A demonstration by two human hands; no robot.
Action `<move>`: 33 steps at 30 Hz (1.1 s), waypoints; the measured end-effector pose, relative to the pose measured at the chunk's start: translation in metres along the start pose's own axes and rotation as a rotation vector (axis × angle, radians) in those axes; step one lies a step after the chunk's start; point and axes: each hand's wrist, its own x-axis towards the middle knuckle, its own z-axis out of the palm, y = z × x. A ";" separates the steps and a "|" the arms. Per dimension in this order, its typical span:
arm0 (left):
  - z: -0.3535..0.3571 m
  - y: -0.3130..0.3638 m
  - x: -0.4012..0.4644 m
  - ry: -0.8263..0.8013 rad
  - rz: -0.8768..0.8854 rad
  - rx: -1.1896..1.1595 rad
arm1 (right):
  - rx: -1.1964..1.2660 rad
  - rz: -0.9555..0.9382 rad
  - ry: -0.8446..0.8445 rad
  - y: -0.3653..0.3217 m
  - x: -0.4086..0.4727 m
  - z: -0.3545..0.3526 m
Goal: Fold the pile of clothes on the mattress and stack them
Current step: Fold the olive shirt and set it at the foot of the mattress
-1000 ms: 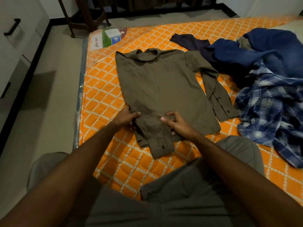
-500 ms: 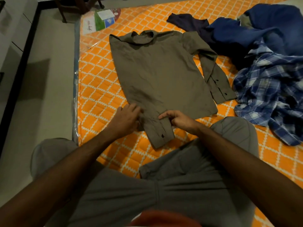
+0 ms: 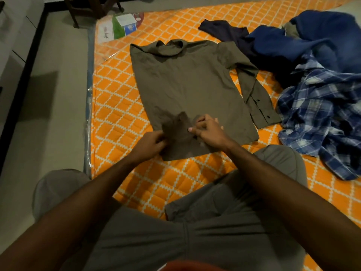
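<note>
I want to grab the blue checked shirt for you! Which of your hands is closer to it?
Right. The right hand pinches the olive shirt at its near hem, on the side toward the blue checked shirt. The left hand grips the hem farther away.

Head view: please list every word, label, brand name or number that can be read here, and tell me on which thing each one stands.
No text can be read for certain.
Mattress label, at the far left corner of the orange mattress: print on its white, green and blue panels, too small and blurred to read.
Olive shirt, plaid shirt, blue clothes: no visible text.
</note>
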 end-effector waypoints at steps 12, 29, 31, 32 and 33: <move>-0.022 -0.004 0.045 0.018 -0.411 -0.322 | -0.025 0.058 -0.005 0.004 0.058 0.016; -0.181 -0.106 0.273 0.478 -0.465 -0.197 | 0.108 -0.206 0.126 -0.096 0.320 0.000; -0.186 -0.114 0.300 0.432 -0.486 -0.267 | 0.084 -0.239 0.045 -0.110 0.356 -0.001; -0.186 -0.117 0.311 0.401 -0.496 -0.279 | 0.042 -0.276 -0.021 -0.118 0.371 0.000; -0.187 -0.122 0.325 0.376 -0.497 -0.263 | -0.034 -0.326 -0.074 -0.123 0.389 0.002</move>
